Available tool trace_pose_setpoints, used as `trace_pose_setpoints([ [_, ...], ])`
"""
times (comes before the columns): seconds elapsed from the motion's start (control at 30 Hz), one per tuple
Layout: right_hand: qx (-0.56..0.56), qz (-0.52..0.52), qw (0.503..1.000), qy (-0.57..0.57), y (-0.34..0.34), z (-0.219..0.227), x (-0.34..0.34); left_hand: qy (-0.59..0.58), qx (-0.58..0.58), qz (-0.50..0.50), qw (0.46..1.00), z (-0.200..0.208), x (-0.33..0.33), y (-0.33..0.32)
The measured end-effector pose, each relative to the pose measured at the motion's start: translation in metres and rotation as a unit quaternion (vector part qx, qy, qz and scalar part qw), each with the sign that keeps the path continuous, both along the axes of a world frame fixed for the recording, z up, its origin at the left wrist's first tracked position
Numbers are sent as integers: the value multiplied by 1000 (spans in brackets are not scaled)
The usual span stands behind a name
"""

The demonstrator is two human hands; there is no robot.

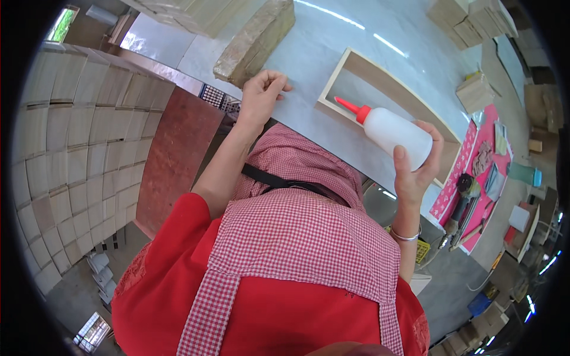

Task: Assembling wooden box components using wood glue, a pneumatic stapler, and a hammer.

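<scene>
My right hand (417, 169) is wrapped round a white squeeze bottle (395, 135) with a red cap and a pointed red nozzle. The bottle lies tilted, its nozzle toward the left, above a rectangular frame of pale wood (389, 81) on the grey table. Part of the frame's near side is hidden behind the bottle and hand. Farther left, my left hand (263, 97) is at the table's near edge with its fingers curled in and the thumb close against them. Whether anything is inside those fingers is hidden. Just beyond it lies a long block wrapped in brownish film (255, 43).
Stacked pale wooden pieces (77, 136) rise at the left beside a reddish-brown board (178, 160). More wooden stacks (472, 21) stand at the far right. On the right, a pink patterned cloth (475, 178) bears several tools, near a teal-lidded container (525, 174).
</scene>
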State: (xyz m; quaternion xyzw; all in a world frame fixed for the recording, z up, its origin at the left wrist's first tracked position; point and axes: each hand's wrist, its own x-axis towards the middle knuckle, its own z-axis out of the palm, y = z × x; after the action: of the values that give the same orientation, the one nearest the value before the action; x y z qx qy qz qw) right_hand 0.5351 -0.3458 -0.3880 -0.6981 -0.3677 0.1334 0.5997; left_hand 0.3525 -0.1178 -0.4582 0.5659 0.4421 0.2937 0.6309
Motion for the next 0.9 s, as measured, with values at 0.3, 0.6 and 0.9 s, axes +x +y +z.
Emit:
trace_pose_setpoints([
  [0.3, 7, 69, 993, -98, 19, -1, -9, -41, -36, -31, 998, -9, -7, 10],
  [0.6, -3, 97, 979, -179, 27, 3, 1, -53, -24, -23, 998, -10, -6, 9],
  [0.9, -8, 19, 981, -195, 51, 2, 19, -23, -19, -28, 999, -9, -7, 11],
])
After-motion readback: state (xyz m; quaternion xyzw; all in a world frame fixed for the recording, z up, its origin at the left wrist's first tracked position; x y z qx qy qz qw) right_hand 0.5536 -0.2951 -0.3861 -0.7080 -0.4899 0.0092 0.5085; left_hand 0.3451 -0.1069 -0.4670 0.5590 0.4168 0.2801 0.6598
